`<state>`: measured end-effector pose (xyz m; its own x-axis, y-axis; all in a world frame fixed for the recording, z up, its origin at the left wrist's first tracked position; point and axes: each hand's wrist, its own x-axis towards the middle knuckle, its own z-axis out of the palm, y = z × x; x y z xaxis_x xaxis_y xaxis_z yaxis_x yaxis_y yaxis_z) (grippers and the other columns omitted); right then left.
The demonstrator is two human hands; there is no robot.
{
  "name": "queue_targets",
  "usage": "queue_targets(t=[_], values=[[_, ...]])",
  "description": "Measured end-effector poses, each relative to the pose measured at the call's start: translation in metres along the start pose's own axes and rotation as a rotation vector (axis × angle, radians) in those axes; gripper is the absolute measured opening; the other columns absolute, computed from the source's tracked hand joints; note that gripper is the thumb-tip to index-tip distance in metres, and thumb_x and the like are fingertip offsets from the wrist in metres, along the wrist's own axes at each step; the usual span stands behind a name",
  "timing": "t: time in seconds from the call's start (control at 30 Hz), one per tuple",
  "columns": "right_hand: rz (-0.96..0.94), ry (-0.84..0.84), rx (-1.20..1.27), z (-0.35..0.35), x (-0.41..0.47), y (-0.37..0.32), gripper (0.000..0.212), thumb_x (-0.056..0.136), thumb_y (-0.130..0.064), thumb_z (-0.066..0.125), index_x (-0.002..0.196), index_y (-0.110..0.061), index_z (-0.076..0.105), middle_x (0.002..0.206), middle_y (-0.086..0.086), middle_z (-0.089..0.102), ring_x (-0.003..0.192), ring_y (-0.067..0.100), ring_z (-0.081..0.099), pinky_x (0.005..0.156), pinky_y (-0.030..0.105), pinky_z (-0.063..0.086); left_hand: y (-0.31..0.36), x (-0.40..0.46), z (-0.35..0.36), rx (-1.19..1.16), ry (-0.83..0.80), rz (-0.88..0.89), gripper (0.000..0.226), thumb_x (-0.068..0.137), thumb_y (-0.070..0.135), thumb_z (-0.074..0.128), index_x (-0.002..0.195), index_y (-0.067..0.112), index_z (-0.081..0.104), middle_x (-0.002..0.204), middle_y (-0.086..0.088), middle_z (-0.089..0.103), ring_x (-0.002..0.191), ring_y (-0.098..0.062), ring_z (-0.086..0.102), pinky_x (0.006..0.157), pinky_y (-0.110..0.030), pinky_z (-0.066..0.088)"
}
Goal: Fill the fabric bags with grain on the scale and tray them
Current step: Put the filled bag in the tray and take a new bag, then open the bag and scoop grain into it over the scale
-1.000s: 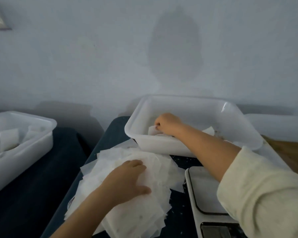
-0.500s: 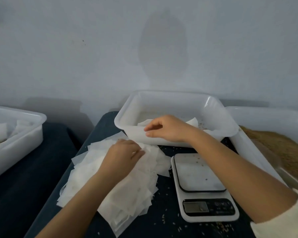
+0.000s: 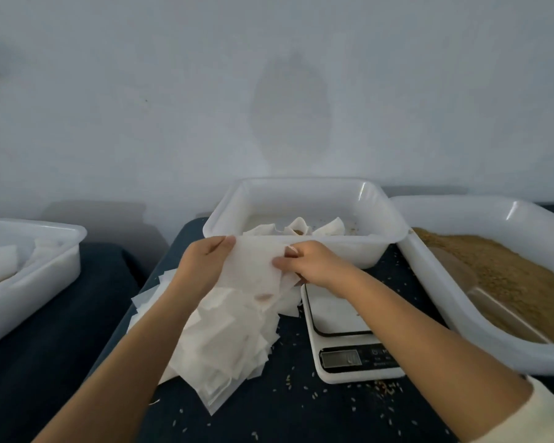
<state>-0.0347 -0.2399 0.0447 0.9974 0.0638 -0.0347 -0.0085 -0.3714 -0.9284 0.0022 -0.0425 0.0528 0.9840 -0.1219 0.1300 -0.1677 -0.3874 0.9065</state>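
- A dark table [image 3: 301, 410] carries everything, with loose grains scattered over it.
- A big white tub [image 3: 525, 225] on the right holds brown grain [image 3: 509, 276].
- The middle tray [image 3: 301, 247] contains a few filled bags [image 3: 298, 227].
- A pile of empty bags [image 3: 224, 340] lies left of the scale [image 3: 343, 314], whose platform is bare.
- The left hand [image 3: 202, 263] and right hand [image 3: 311, 266] both pinch one fabric bag [image 3: 253, 266], lifted above the pile, in front of the middle tray.

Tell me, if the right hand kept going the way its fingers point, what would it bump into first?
The right hand points leftward, so likely the fabric bag it pinches, then the left hand on the bag's other edge; depth is hard to judge.
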Motion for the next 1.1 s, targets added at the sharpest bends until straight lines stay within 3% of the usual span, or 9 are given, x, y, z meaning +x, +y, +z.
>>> queue_targets(t=[0.17,0.33,0.47,0.57,0.7,0.77,0.87,1.0,1.1], values=[[0.220,-0.108,0.220,0.015,-0.006,0.026,0.008,0.092,-0.019,0.063,0.091,-0.013,0.069,0.085,-0.001,0.070,0.074,0.010,0.066,0.060,0.020,0.053,-0.011,-0.002,-0.005,-0.099,0.060,-0.089,0.027,0.094,0.035,0.049,0.084,0.021,0.069,0.086,0.000,0.066,0.083,-0.023,0.059,0.074,-0.032,0.049],[0.147,0.057,-0.158,0.030,-0.005,0.024,0.023,0.095,-0.036,0.052,0.087,-0.019,0.067,0.089,-0.001,0.065,0.087,0.018,0.062,0.079,0.031,0.047,-0.026,-0.013,-0.009,-0.411,-0.102,-0.240,0.030,0.096,0.030,0.048,0.089,0.015,0.073,0.100,-0.011,0.070,0.085,-0.024,0.068,0.073,-0.037,0.056],[0.261,-0.122,0.389,0.028,-0.014,0.004,0.044,0.090,-0.053,0.055,0.097,-0.012,0.069,0.088,0.003,0.072,0.081,0.016,0.069,0.071,0.027,0.055,-0.033,-0.018,-0.010,-0.650,-0.149,-0.302,0.028,0.097,0.029,0.045,0.100,0.016,0.070,0.101,-0.006,0.071,0.091,-0.021,0.069,0.068,-0.034,0.058],[0.347,-0.248,0.638,0.029,-0.027,0.000,0.018,0.088,-0.028,0.066,0.088,-0.010,0.066,0.073,0.004,0.069,0.063,0.013,0.067,0.058,0.021,0.054,-0.036,-0.022,-0.007,-0.706,-0.159,-0.349,0.028,0.097,0.027,0.045,0.106,0.012,0.067,0.102,-0.007,0.071,0.088,-0.019,0.069,0.060,-0.030,0.055],[0.387,-0.176,0.808,0.031,-0.039,0.000,0.012,0.086,-0.012,0.067,0.074,-0.010,0.067,0.067,0.003,0.062,0.053,0.010,0.055,0.049,0.018,0.049,-0.034,-0.033,0.007,-0.691,-0.166,-0.375,0.026,0.098,0.024,0.045,0.106,0.010,0.064,0.105,-0.008,0.070,0.096,-0.024,0.067,0.081,-0.039,0.053],[0.342,-0.122,0.733,0.028,-0.045,0.003,0.008,0.086,-0.012,0.068,0.078,-0.010,0.067,0.071,0.005,0.060,0.055,0.009,0.053,0.048,0.015,0.046,-0.030,-0.040,0.017,-0.410,-0.031,-0.278,0.021,0.096,0.027,0.047,0.105,0.017,0.062,0.109,0.000,0.067,0.099,-0.017,0.062,0.089,-0.037,0.049],[0.228,0.045,0.547,0.022,-0.056,0.008,0.016,0.080,-0.019,0.075,0.068,-0.014,0.066,0.065,0.001,0.058,0.052,0.006,0.049,0.049,0.015,0.042,-0.014,-0.066,0.028,-0.033,0.196,0.201,0.019,0.089,0.028,0.058,0.105,0.036,0.055,0.105,0.015,0.059,0.093,0.000,0.055,0.075,-0.014,0.044],[0.131,0.140,0.413,0.016,-0.077,0.013,0.047,0.057,-0.042,0.082,0.077,-0.005,0.063,0.061,-0.001,0.053,0.054,0.007,0.046,0.054,0.020,0.040,0.009,-0.095,0.056,-0.268,-0.186,0.253,0.024,0.076,0.023,0.074,0.094,0.035,0.063,0.093,0.012,0.068,0.088,-0.003,0.064,0.073,-0.015,0.050],[0.101,0.142,0.400,0.009,-0.093,0.017,0.022,0.077,-0.033,0.075,0.077,-0.012,0.070,0.071,0.003,0.062,0.069,0.014,0.056,0.064,0.025,0.046,0.012,-0.098,0.070,-0.295,-0.259,0.199,0.030,0.075,0.016,0.075,0.099,0.030,0.065,0.093,0.011,0.070,0.091,-0.004,0.064,0.075,-0.016,0.050]])
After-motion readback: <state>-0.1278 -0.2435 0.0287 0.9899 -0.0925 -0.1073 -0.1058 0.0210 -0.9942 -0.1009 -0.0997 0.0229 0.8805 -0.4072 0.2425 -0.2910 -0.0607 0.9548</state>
